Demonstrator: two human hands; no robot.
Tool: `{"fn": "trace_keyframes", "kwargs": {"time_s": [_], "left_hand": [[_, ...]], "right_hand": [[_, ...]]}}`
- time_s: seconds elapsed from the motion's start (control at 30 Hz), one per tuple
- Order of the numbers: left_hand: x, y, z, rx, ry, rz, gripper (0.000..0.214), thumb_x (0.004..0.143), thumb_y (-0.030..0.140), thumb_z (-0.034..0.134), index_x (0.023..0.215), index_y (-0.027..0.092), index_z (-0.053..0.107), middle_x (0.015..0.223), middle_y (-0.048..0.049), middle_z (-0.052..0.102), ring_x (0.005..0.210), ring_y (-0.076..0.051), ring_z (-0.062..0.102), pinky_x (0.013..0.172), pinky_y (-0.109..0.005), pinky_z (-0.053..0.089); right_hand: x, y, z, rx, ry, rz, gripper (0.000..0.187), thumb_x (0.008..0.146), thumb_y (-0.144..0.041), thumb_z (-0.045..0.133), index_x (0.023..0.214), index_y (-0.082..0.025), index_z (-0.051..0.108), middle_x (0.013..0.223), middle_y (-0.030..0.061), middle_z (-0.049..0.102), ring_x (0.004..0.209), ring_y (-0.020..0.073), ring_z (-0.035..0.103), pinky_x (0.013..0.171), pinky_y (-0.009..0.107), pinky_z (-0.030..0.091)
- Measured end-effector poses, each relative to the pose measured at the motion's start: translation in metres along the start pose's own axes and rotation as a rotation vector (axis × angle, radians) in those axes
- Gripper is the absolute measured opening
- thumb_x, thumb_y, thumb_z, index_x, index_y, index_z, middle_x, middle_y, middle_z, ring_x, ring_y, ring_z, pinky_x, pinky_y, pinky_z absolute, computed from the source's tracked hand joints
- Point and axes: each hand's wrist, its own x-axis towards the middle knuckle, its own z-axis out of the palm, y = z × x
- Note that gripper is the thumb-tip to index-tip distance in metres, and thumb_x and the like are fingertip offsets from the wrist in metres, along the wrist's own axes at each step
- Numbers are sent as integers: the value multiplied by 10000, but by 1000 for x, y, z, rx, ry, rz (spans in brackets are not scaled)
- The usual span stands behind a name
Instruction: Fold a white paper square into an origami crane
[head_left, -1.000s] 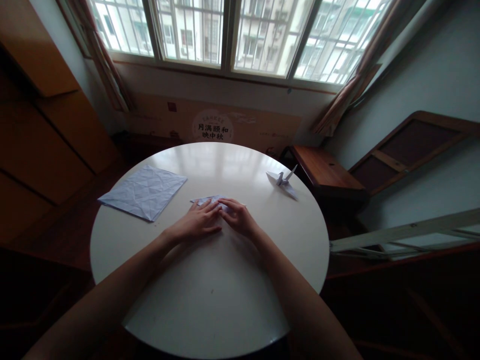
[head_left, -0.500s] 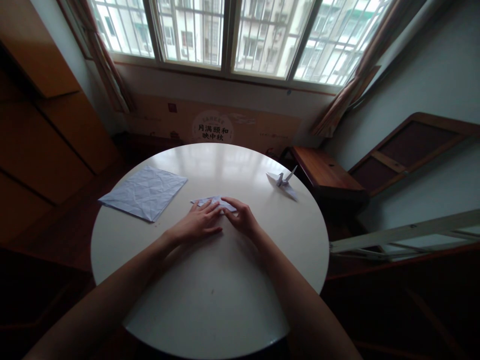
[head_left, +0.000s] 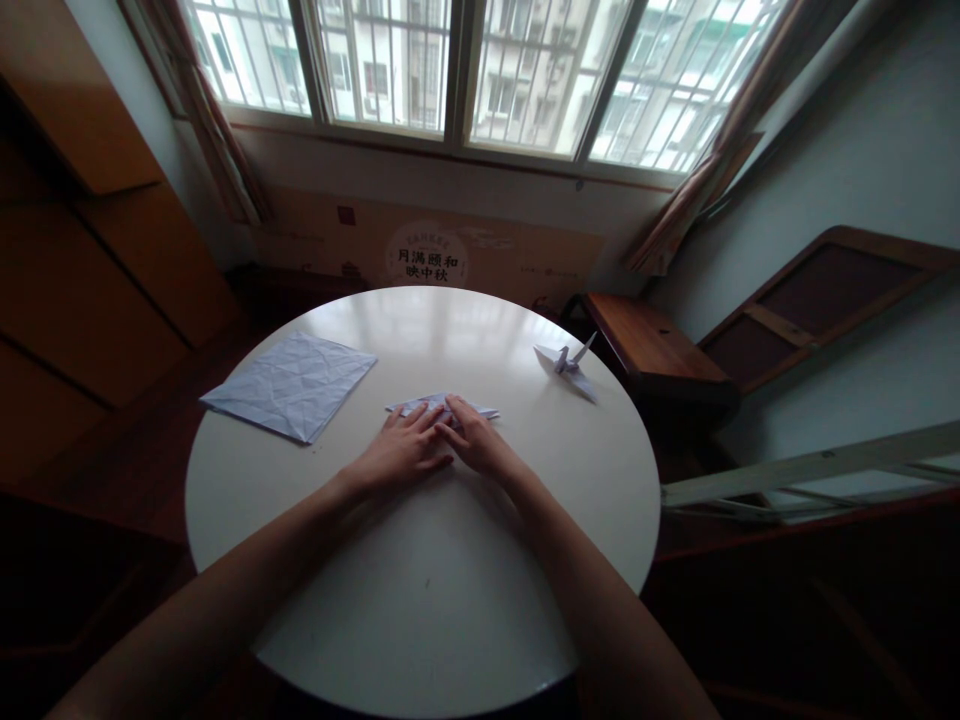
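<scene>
A small folded piece of white paper [head_left: 486,411] lies flat on the round white table [head_left: 427,620], its pointed ends showing on either side of my hands. My left hand [head_left: 405,445] rests over its left part, fingers spread and pressing on it. Close against it, my right hand [head_left: 474,437] lies on the right part with its fingers stretched forward; the fingertips of both hands nearly meet. The middle of the folded paper is hidden under the fingers.
A creased white paper sheet [head_left: 292,388] lies at the table's left edge. Near the right edge stands a folded paper crane [head_left: 567,364]. Behind the table are a printed cardboard panel [head_left: 517,250] and a barred window [head_left: 390,70]; a wooden bench [head_left: 652,335] stands at right.
My right hand has lowered and flattened onto the folded paper, fingers less curled. More of the paper's right point shows now. My left hand has stayed nearly in place.
</scene>
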Motion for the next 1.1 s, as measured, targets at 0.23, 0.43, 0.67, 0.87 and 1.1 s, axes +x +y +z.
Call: {"fn": "trace_keyframes", "kwargs": {"time_s": [0.23, 0.43, 0.67, 0.87, 1.1], "left_hand": [[0, -2, 0, 19, -29, 2, 611, 912, 590, 417, 1442, 290, 369, 1545, -94, 308, 1426, -320, 251, 1143, -555, 141], [0, -3, -2, 29, -16, 6, 606, 911, 601, 409, 1438, 307, 360, 1535, -78, 335, 1415, -307, 277, 1141, -524, 162], [-1, 9, -6, 34, 39, 43, 589, 890, 619, 441, 1370, 279, 476, 1475, -94, 427, 1366, -326, 341, 1103, -508, 231], [3, 16, -5, -118, 110, -21, 371, 900, 380, 524, 1228, 230, 610, 1347, -106, 559, 1291, -290, 443, 1070, -472, 332], [12, 9, 3, -609, 369, -54, 308, 869, 197, 486, 1139, 185, 635, 1204, -80, 658, 1113, -220, 609, 972, -351, 479]], "right_hand": [[0, 1, -10, -99, 24, 55, 496, 897, -374, 544, 1325, -127, 502, 1357, 201, 522, 1318, 267, 446, 1102, 445, 351], [-2, 2, -13, -169, 11, 102, 527, 897, -402, 538, 1305, -69, 519, 1351, 236, 517, 1341, 296, 411, 1094, 461, 358], [-1, -4, -11, -45, 128, -35, 516, 928, -411, 489, 1354, -119, 512, 1458, 174, 427, 1425, 254, 278, 1153, 462, 287], [-1, -6, 3, 57, -88, -80, 623, 944, -547, 386, 1397, -128, 468, 1490, 163, 378, 1420, 250, 289, 1173, 452, 251], [1, -11, -1, 138, -64, 21, 801, 905, -688, 267, 1433, -103, 406, 1462, 179, 419, 1387, 271, 354, 1154, 450, 275]]}}
